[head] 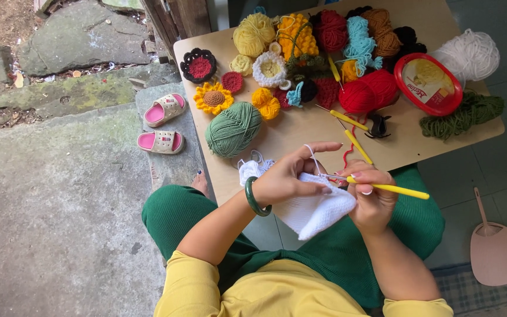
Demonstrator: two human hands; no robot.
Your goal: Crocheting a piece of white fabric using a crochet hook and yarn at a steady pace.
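Note:
My left hand (pixel 291 173), with a green bangle at the wrist, grips a white crocheted piece (pixel 318 208) over my lap, and a white strand loops over its raised forefinger. My right hand (pixel 371 196) holds a yellow-handled crochet hook (pixel 391 189) whose metal tip pokes into the top edge of the white piece. The two hands almost touch. The work hangs just below the front edge of a small wooden table (pixel 300 132).
The table carries a green yarn ball (pixel 233 129), red yarn (pixel 369 91), white yarn (pixel 469 56), several other coloured balls, crocheted flowers (pixel 213 98), two more yellow hooks (pixel 352 130) and a red-rimmed tin (pixel 428 83). Pink sandals (pixel 162 125) lie left. A pink fan (pixel 497 249) lies right.

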